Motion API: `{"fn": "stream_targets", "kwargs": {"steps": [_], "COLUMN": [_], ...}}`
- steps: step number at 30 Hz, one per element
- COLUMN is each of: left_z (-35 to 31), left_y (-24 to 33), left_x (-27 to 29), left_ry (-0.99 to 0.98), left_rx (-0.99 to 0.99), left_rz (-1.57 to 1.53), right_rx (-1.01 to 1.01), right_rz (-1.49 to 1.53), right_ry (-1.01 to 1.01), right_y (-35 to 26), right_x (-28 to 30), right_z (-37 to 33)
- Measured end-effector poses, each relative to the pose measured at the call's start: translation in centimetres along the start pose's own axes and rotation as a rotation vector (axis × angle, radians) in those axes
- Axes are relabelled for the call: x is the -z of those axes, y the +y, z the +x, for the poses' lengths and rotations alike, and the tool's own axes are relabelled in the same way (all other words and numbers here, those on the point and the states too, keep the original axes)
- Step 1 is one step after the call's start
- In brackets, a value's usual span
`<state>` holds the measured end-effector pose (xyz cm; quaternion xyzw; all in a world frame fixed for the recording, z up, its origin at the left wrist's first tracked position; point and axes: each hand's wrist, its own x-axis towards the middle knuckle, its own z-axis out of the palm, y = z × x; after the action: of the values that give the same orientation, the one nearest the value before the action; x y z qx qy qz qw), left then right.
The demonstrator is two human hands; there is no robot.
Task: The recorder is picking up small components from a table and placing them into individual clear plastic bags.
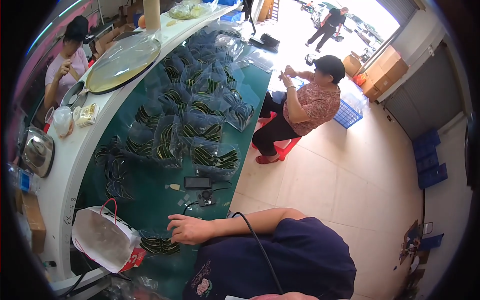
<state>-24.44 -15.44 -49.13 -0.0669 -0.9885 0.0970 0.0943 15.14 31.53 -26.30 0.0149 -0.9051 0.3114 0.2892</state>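
Note:
My right hand hovers over or rests on the green table; I cannot tell whether it touches. Its fingers are spread and nothing shows in them. Just below the fingertips lies a clear bag of dark curved pieces with yellow-green edges, partly covered by a paper bag. That white and red paper bag with red handles lies open-mouthed beside it. Farther up the table, several similar clear bags are spread in rows. My left hand is out of view.
A small black device and a camera-like device lie by my hand, with a cable across my shirt. A white shelf borders the left. One co-worker sits on a red stool; another is beyond the shelf.

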Motion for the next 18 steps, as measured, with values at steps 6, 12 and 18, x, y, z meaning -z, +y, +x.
{"fn": "stream_targets", "kwargs": {"steps": [6,12,18], "left_z": [-4.7,-16.1,-19.5], "left_y": [5.1,18.9,25.5], "left_x": [12.2,36.5,40.3], "left_ry": [0.522,-0.242,-0.432], "left_rx": [0.609,-0.244,-0.466], "left_rz": [-0.497,-1.578,-1.693], "right_rx": [-0.103,-0.314,-0.463], "right_rz": [0.180,0.813,0.856], "right_ry": [0.039,0.018,0.045], "right_y": [-0.6,-4.4,-1.9], "right_x": [-0.2,0.9,3.6], "right_z": [1.7,6.0,3.3]}}
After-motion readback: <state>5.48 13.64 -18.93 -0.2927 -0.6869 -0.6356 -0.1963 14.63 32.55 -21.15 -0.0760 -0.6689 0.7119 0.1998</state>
